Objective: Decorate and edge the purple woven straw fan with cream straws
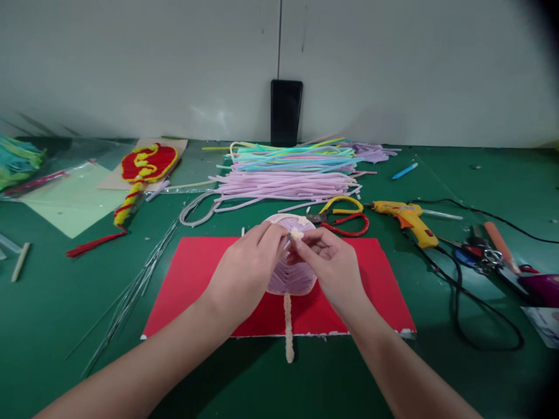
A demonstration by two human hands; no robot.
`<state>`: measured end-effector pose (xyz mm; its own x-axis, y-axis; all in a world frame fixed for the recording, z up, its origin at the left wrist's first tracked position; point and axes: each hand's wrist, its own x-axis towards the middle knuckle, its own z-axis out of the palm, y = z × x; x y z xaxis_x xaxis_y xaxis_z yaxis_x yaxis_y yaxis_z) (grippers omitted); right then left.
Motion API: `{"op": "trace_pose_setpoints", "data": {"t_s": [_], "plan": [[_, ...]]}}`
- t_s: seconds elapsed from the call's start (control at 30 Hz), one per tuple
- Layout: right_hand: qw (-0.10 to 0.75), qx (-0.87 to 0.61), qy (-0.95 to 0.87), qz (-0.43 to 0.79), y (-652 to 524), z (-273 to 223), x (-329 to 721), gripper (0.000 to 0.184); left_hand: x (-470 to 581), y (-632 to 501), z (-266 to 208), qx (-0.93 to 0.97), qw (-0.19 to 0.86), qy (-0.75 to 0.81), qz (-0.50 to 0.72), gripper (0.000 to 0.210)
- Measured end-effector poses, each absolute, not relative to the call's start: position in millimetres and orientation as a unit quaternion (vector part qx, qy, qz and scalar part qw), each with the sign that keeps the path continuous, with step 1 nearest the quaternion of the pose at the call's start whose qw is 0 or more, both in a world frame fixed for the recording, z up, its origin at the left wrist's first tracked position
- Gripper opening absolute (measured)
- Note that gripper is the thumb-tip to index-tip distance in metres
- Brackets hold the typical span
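Observation:
A small cream flower-like piece (297, 234) is pinched between my fingertips. My left hand (250, 265) closes at its left side, near a thin dark bit that is too small to name. My right hand (331, 263) grips the piece with thumb and forefinger, other fingers curled behind. Beneath both hands lies a lilac fan (292, 282) made of fuzzy stems, with a cream rim and a twisted cream handle (289, 331) pointing toward me. My hands cover much of its middle. The fan rests on a red board (192, 285), its handle reaching past the near edge.
Scissors (345, 216) lie just beyond the fan, with a yellow glue gun (406, 221) and its black cord to the right. Pipe cleaners (288, 183) are piled before an upright phone (286, 112). At left are a red-and-yellow fan (148, 163) and thin wires (146, 273).

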<state>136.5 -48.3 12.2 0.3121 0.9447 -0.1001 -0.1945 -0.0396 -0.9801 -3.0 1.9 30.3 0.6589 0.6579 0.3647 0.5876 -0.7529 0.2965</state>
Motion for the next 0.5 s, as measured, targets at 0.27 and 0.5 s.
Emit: {"op": "trace_pose_setpoints", "data": {"t_s": [0.27,0.5], "plan": [[0.588,-0.556,-0.359,0.465,-49.1,11.8,137.3,0.015,-5.5,4.7,35.7,0.919,0.119,0.335,0.17,0.02],[0.585,-0.565,-0.367,0.452,-49.6,12.0,135.9,0.014,-3.8,1.5,37.9,0.899,0.157,0.364,0.186,0.016]]}}
